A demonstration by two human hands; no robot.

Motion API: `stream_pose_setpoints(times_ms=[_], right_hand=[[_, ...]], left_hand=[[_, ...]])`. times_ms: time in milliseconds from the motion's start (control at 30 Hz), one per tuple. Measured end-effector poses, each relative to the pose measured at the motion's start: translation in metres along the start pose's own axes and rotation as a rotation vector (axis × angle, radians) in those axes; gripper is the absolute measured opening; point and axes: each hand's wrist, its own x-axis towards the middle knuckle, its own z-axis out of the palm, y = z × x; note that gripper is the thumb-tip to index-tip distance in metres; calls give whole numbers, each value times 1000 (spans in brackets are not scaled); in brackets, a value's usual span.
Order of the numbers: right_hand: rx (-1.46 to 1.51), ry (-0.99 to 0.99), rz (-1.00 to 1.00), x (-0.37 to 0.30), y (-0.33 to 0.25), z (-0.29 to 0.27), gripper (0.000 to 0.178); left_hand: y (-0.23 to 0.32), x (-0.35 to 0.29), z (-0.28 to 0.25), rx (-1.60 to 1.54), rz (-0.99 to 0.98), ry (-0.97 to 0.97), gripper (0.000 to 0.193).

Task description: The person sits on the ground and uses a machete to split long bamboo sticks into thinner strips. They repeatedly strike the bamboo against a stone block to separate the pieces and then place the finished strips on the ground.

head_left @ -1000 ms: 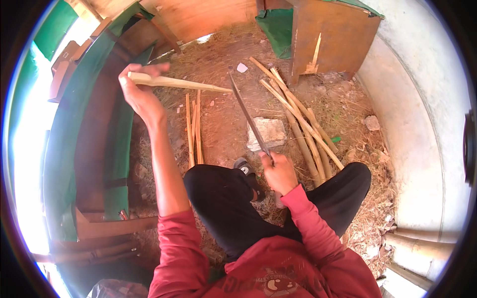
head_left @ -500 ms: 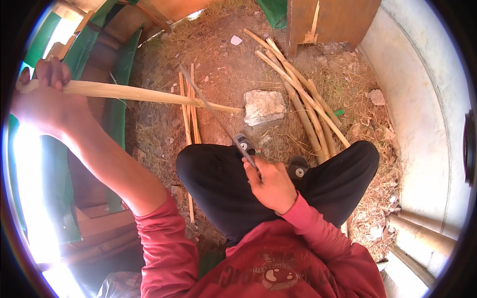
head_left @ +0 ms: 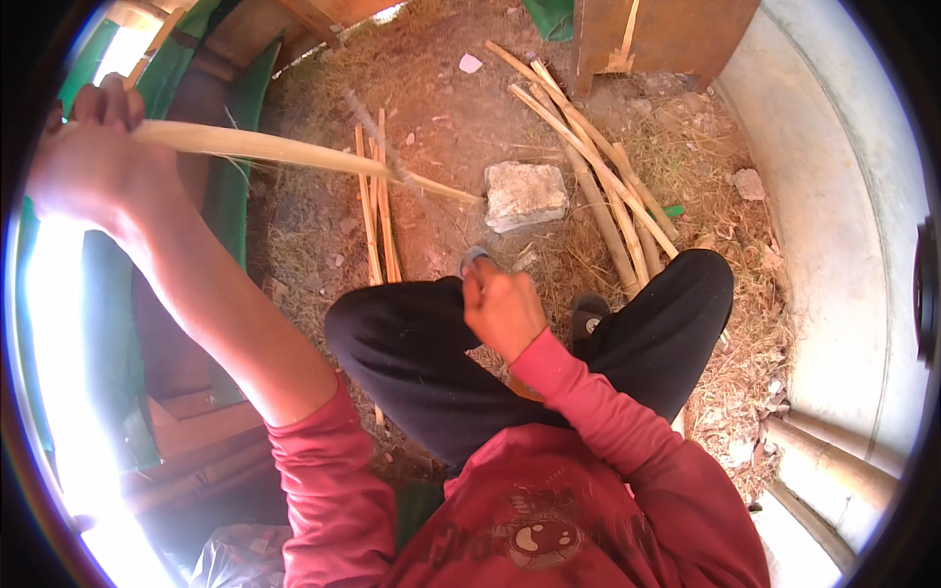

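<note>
My left hand [head_left: 98, 162], raised at the far left, is closed round the thick end of a long pale bamboo strip [head_left: 265, 147]. The strip slants down to the right, and its thin tip ends beside a whitish stone block [head_left: 526, 195] on the ground. Over my left knee, my right hand [head_left: 502, 312] is closed on a long knife [head_left: 371, 124]. Motion smears the blade, which crosses the strip towards its thin end; whether they touch I cannot tell. My fingers hide most of the handle.
Several bamboo poles [head_left: 608, 181] lie to the right of the block, and thin bamboo strips [head_left: 372, 211] to its left. A brown wooden panel [head_left: 671, 39] stands at the back. A pale curved wall [head_left: 833, 196] bounds the right side; green sheeting [head_left: 240, 186] hangs at left.
My right hand has moved forward and slightly left with the knife, whose blade is now blurred. My left hand and its end of the bamboo strip are a little farther forward.
</note>
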Motion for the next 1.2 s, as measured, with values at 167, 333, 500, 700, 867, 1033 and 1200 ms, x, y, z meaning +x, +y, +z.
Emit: stream_pose_setpoints(times_ms=[167,333,500,700,867,1033,1200], right_hand=[[-69,-65,-58,16,7,-23,24],[299,117,-89,14,-59,-39,17],[20,-83,82,1,4,32,30],[87,-104,15,37,-26,-6,28],[347,105,-243,18,-74,-23,16],[-298,-208,-8,18,32,55,45],[-114,-98,271,15,53,23,45]], left_hand=[[20,-29,14,81,-8,230,29],[1,-13,-2,55,-12,330,17],[-13,-19,-21,528,167,171,25],[5,-11,-47,170,53,314,35],[25,-46,-21,133,-68,400,18],[27,-52,-11,84,-97,365,21],[36,-60,-5,186,-97,292,26]])
